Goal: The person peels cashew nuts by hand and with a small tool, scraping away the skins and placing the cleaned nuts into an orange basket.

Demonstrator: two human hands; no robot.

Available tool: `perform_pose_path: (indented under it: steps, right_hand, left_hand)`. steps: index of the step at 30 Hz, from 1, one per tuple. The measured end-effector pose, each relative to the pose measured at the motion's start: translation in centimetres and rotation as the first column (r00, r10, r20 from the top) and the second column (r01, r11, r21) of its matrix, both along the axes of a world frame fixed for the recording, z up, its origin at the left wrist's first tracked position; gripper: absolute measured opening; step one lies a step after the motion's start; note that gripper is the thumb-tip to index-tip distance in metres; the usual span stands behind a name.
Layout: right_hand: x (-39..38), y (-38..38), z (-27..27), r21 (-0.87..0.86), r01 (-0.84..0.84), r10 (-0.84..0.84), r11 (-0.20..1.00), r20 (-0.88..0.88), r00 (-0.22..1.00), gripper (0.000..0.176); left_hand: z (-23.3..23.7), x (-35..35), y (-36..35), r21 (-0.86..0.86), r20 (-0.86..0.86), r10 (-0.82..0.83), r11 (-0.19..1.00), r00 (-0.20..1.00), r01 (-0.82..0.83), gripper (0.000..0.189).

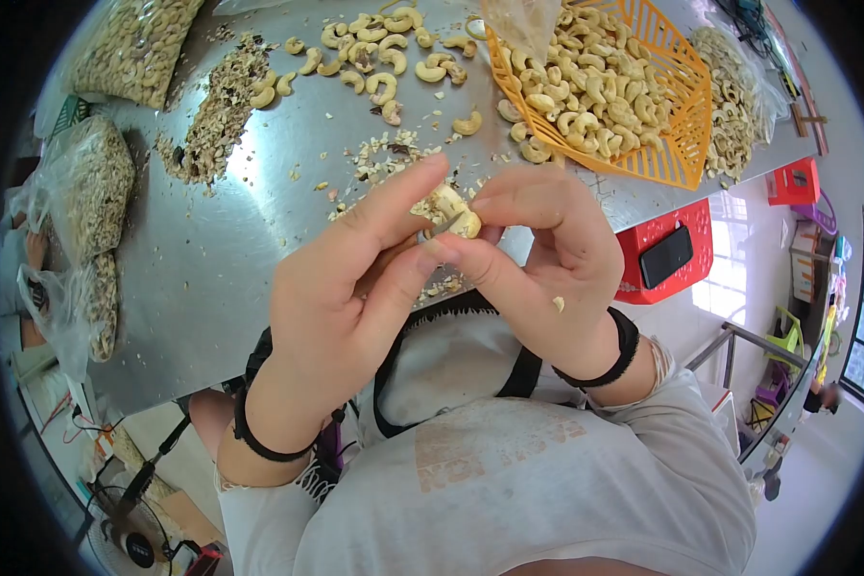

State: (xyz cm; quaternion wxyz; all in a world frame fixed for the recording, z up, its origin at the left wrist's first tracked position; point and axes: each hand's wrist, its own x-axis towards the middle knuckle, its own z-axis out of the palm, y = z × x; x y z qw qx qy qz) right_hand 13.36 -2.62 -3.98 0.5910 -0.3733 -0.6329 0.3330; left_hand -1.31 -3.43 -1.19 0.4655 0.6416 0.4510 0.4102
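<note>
Between my fingertips, above the table, is a pale cashew nut with bits of skin on it. My right hand pinches the nut between thumb and fingers from the right. My left hand is closed on the other side, its thumb tip close to the right thumb. A thin grey knife blade lies against the nut on the left hand's side; its handle is hidden. Crumbs and peeled skin lie beyond the hands. Several loose cashews are scattered farther back. A small flake sticks to my right wrist.
An orange basket full of cashews stands at the back right, beside a bag of nuts. Filled plastic bags line the left edge of the metal table. A phone rests on a red stool. Another person's hand shows far left.
</note>
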Motion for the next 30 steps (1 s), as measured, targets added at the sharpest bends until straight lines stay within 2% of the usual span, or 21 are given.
perform_pose_path:
  steps: [1,2,4,5,7,12,14,16,17,18,19,21,23,25,27,29,30]
  right_hand:
    - [-0.1,0.0,0.1,0.010,0.021,-0.021,1.000,0.016,1.000,0.020]
    - [-0.1,-0.1,0.1,0.021,0.042,-0.043,0.999,0.032,0.999,0.020]
    - [-0.2,0.0,0.0,0.042,0.053,-0.055,0.998,0.049,0.997,0.021]
    - [-0.2,0.0,0.0,0.065,0.063,-0.067,0.996,0.065,0.996,0.021]
    - [-0.4,0.0,0.1,0.066,0.070,-0.074,0.995,0.060,0.995,0.021]
    - [-0.6,-0.1,0.1,0.076,0.072,-0.077,0.995,0.075,0.994,0.021]
    - [-0.6,-0.2,0.1,0.028,0.045,-0.046,0.999,0.043,0.998,0.020]
    - [-0.5,-0.2,0.1,-0.013,0.018,-0.018,1.000,-0.005,1.000,0.020]
    - [-0.4,-0.2,0.1,-0.053,-0.011,0.008,0.999,-0.053,0.999,0.019]
    - [-0.4,-0.2,0.1,-0.054,-0.011,0.008,0.999,-0.053,0.999,0.019]
    - [-0.3,-0.2,0.1,-0.096,-0.045,0.035,0.994,-0.107,0.994,0.019]
    - [-0.3,-0.3,0.1,-0.136,-0.082,0.060,0.987,-0.162,0.985,0.019]
    - [-0.3,-0.2,0.4,-0.270,-0.179,0.076,0.946,-0.353,0.933,0.020]
    - [0.0,-0.2,0.6,-0.303,-0.219,0.097,0.927,-0.371,0.924,0.019]
    - [0.1,-0.2,0.8,-0.335,-0.258,0.117,0.906,-0.389,0.914,0.019]
    - [-0.1,-0.2,1.3,-0.412,-0.410,0.114,0.814,-0.578,0.808,0.018]
    - [0.0,-0.1,1.3,-0.412,-0.411,0.115,0.813,-0.578,0.808,0.018]
  left_hand:
    - [0.0,0.0,0.0,0.063,-0.078,0.023,0.998,0.997,-0.018,0.037]
    - [-0.1,0.0,0.1,0.062,-0.078,0.022,0.998,0.997,-0.017,0.037]
    - [-0.4,-0.1,0.3,0.295,-0.299,0.075,0.955,0.951,0.018,0.041]
    - [-0.5,-0.1,0.3,0.295,-0.299,0.075,0.955,0.951,0.018,0.041]
    - [-0.8,0.0,0.4,0.462,-0.352,0.145,0.886,0.925,0.037,0.043]
    - [-1.0,0.0,0.5,0.538,-0.336,0.196,0.843,0.921,0.017,0.041]
    - [-0.9,0.0,0.3,0.543,-0.328,0.197,0.840,0.924,0.014,0.039]
    - [-0.4,-0.1,-0.3,0.146,-0.163,0.104,0.986,0.981,-0.080,0.032]
    - [-0.2,-0.1,-0.2,0.146,-0.163,0.104,0.986,0.981,-0.080,0.032]
    - [0.1,-0.2,-0.1,-0.113,0.054,0.112,0.988,0.992,-0.105,0.029]
    - [0.3,-0.3,0.0,-0.362,0.260,0.171,0.930,0.951,-0.068,0.027]
    - [0.1,-0.4,0.2,-0.330,0.294,0.144,0.943,0.945,-0.041,0.026]
    - [-0.1,-0.5,0.2,-0.295,0.329,0.114,0.955,0.937,-0.013,0.026]
    - [-0.2,-0.6,0.1,-0.218,0.295,0.076,0.976,0.952,-0.011,0.028]
    - [0.1,-0.5,0.1,-0.241,0.292,0.081,0.971,0.953,-0.009,0.029]
    - [0.4,-0.5,0.2,-0.264,0.289,0.086,0.964,0.953,-0.007,0.031]
    - [0.5,-0.5,0.2,-0.245,0.251,0.049,0.969,0.967,0.014,0.032]
